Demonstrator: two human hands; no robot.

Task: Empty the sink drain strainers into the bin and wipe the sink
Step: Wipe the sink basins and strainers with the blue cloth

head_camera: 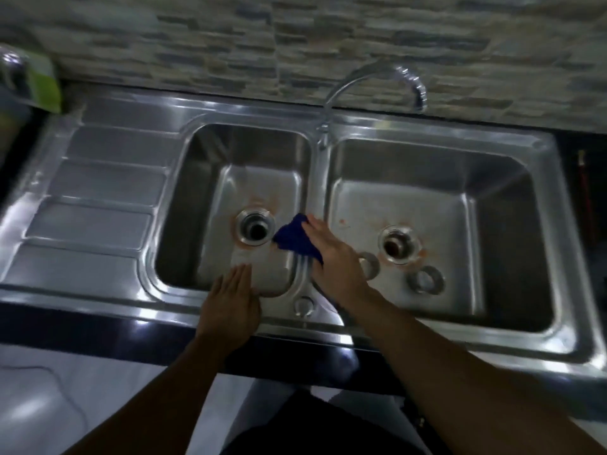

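Right hand [331,254]: fingers straight, pressing cloth [295,239] on the sink [98,300] divider.
Left hand [230,300]: flat, fingers together, front rim.
Strainers [438,284]: right basin floor.

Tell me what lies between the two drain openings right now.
In the head view, the right hand presses a blue cloth there, over the dividing ridge.

The person's left hand [230,300] and right hand [331,254] were bare. Behind them the left forearm [170,389] and right forearm [460,366] were uncovered as far back as could be seen. A thin dark mark [345,311], too blurred to read, crossed the right wrist just behind the hand. Farther back, between the arms, a black garment [312,431] covered the body.
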